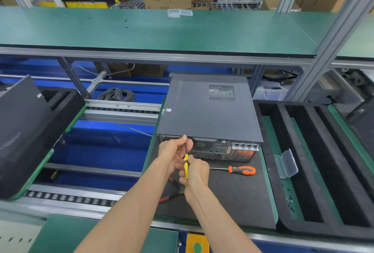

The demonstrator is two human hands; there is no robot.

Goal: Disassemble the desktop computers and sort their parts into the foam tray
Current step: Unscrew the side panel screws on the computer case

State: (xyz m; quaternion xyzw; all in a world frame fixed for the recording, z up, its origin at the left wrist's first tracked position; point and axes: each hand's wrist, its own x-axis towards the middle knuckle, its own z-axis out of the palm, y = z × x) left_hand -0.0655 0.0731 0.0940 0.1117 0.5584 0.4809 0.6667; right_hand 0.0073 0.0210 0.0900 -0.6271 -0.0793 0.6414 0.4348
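— What are your hands doing at the back of that case?

— My right hand [195, 170] is wrapping closed around the handle of the yellow screwdriver [185, 166], and my left hand [174, 152] is pinching its shaft to steady the tip, which looks set at the top edge of the rear panel, probably on a cover screw.

— Which way is the tool running?

— Its long axis is pointing from six o'clock up to twelve, tip away from me. The desktop computer [208, 111] is lying flat on the dark mat, at twelve o'clock from my hands, rear ports facing me, length running six to twelve.

— And the tray?

— The foam tray [283, 171] is waiting at three o'clock, near enough for parts. The orange screwdriver [241, 170] is lying between.
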